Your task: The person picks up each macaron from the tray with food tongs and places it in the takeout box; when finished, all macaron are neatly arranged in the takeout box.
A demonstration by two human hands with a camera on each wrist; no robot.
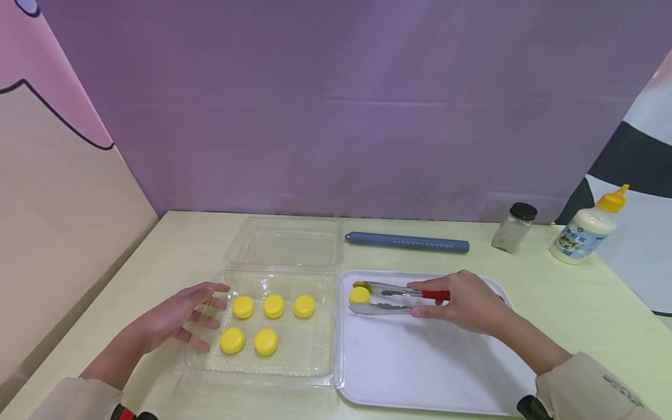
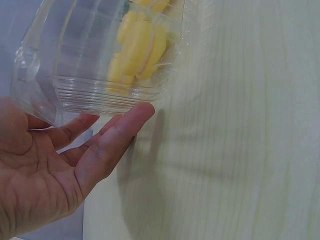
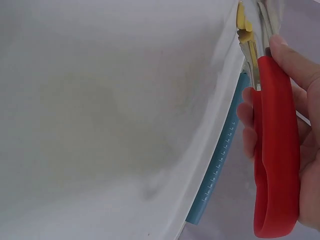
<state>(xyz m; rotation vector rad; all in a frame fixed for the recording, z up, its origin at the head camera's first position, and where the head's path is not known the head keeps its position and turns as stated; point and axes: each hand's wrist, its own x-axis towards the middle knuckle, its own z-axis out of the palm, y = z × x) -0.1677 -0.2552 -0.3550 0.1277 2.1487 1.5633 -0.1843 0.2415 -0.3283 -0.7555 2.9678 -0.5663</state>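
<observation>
My right hand [image 1: 467, 303] grips the red-handled metal tongs [image 3: 279, 145] above the white tray [image 1: 420, 367]. At the tray's upper left corner, the tongs' tips lie on either side of a round yellow macaron [image 1: 359, 296]; whether they squeeze it I cannot tell. To the left, a clear plastic clamshell box [image 1: 315, 361] lies with its lid folded back, and several yellow macarons [image 1: 266, 342] sit in its base in two rows. My left hand [image 1: 175, 315] is at the box's left side, fingers spread and extended, with its fingertips [image 2: 142, 112] close against the clear wall.
A blue rolling pin [image 1: 406, 242] lies behind the tray. At the back right stand a small jar with a black lid [image 1: 514, 227] and a squeeze bottle with a yellow nozzle [image 1: 585, 233]. A purple backdrop [image 1: 336, 116] rises behind the table.
</observation>
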